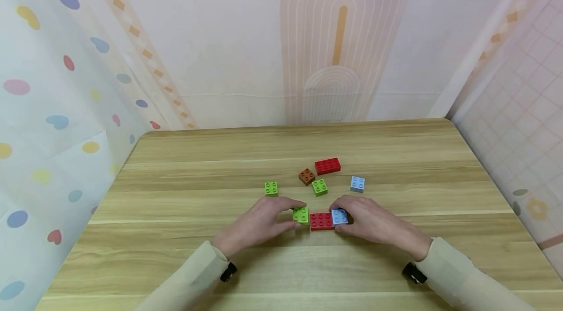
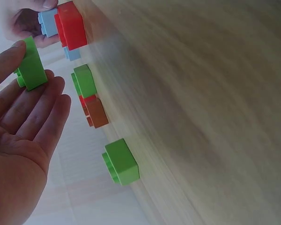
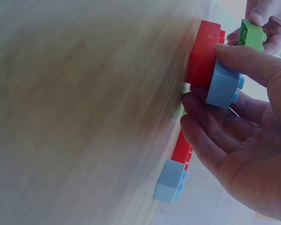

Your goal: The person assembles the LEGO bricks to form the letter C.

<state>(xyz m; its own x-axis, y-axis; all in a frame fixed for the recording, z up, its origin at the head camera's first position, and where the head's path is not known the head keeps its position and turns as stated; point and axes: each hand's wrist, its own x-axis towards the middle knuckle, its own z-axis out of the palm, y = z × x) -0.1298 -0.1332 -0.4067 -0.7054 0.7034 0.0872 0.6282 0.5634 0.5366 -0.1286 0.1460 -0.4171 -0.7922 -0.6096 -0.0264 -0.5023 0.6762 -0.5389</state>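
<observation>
Between thumb and fingers my left hand (image 1: pixel 261 220) pinches a green toy building brick (image 1: pixel 301 215), lifted off the table in the left wrist view. Just right of it a longer red brick (image 1: pixel 320 221) lies studs up on the table. A light blue brick (image 1: pixel 339 216) sits over the red brick's right end and juts past it, as the right wrist view shows. My right hand (image 1: pixel 374 220) grips this blue brick (image 3: pixel 222 86) by its sides, with the thumb at the near side. A narrow gap separates the green brick from the red one in the head view.
Beyond the hands lie another red brick (image 1: pixel 327 166), a brown brick (image 1: pixel 306 176), two green bricks (image 1: pixel 319 187) (image 1: pixel 271 188) and a second light blue brick (image 1: pixel 357 184). The wooden table (image 1: pixel 198 154) meets patterned cloth at its back and sides.
</observation>
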